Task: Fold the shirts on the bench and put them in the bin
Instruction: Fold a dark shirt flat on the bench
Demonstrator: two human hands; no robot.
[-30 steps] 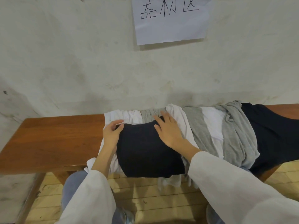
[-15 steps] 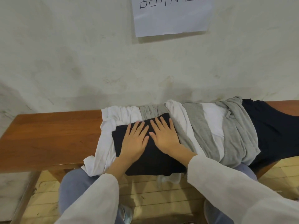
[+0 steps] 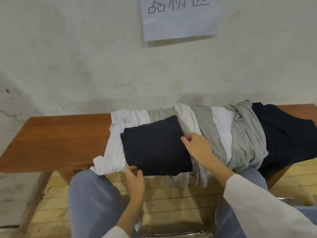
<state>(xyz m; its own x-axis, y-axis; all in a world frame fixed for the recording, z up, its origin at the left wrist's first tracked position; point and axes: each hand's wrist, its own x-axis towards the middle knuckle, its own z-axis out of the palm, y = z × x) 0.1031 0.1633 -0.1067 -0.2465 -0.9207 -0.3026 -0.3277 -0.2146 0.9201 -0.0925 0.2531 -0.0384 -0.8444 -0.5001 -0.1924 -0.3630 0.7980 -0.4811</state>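
Note:
A folded navy shirt lies as a flat rectangle on a heap of white and grey shirts on the wooden bench. My left hand pinches the shirt's near left corner at the bench's front edge. At the shirt's right edge, my right hand curls its fingers round the fabric. A second dark shirt is spread at the heap's right end. I cannot make out a bin.
The bench's left half is bare wood and its back runs along a plaster wall with a paper sign. My knees sit close under the front edge, above a wooden plank floor. A metal rim shows at the bottom.
Both hands have left the top of the navy shirt, where they lay flat. The left one went to the near corner, the right one to the right edge.

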